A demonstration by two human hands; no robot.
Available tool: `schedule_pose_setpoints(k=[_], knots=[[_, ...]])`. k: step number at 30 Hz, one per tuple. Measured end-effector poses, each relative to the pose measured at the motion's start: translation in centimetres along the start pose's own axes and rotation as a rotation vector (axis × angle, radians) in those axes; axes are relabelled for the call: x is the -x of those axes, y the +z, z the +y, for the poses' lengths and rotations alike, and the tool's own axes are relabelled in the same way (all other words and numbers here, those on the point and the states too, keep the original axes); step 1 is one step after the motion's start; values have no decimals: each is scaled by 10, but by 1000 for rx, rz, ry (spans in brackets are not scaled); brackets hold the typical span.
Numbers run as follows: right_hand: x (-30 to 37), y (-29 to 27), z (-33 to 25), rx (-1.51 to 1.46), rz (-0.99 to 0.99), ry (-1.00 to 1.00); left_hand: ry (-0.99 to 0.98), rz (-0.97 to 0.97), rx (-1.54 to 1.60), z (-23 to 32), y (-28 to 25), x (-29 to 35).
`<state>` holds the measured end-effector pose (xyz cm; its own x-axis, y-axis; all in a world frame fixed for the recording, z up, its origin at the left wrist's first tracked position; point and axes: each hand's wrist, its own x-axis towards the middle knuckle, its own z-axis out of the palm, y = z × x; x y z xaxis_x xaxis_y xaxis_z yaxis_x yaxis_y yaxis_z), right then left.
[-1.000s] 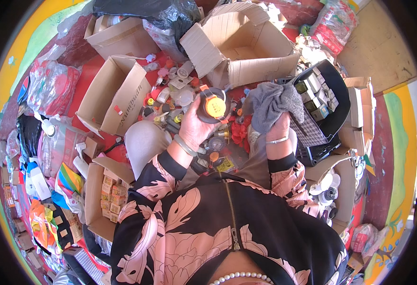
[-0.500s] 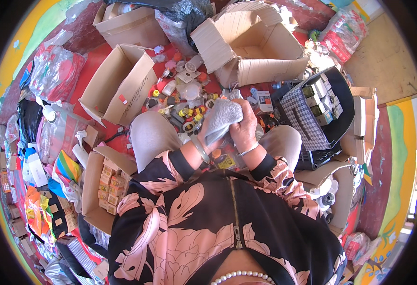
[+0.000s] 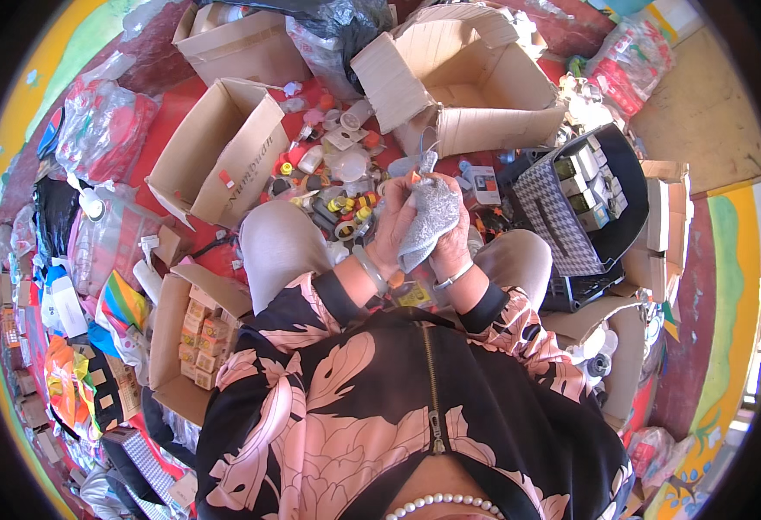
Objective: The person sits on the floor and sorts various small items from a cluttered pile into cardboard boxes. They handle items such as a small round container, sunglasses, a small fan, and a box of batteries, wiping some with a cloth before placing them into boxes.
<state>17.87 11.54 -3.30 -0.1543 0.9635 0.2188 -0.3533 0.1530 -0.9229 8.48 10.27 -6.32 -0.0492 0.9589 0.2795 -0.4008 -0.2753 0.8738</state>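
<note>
Between my knees, a grey cloth [image 3: 430,224] hangs bunched, its lower end drooping toward my lap. My left hand [image 3: 389,227] is closed at the cloth's left side, fingertips meeting near its top. From the other side my right hand [image 3: 455,241] grips the same cloth, fingers partly hidden behind it. A small pale grey piece shows just above the fingertips; whether it is cloth or a separate thing I cannot tell. Beyond my hands lies a pile of small plastic bottles, lids and yellow-and-black parts [image 3: 339,206].
Open cardboard boxes stand at the far left [image 3: 168,160] and far right [image 3: 501,130]. A houndstooth-patterned bin [image 3: 549,212] holds small boxes at right. Near my left elbow is a carton [image 3: 166,368] of small packets; another carton [image 3: 627,347] stands right. Plastic bags [image 3: 103,130] lie at left.
The cloth has shifted right and turned, now hanging more upright between my hands. My left hand has moved up and right; the right hand has turned around the cloth.
</note>
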Motion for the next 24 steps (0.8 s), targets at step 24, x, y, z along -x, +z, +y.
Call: schedule_pose_setpoints(k=[24], knots=[[-25, -78, -21, -600, 135, 119, -312, 82, 968, 36, -25, -27]])
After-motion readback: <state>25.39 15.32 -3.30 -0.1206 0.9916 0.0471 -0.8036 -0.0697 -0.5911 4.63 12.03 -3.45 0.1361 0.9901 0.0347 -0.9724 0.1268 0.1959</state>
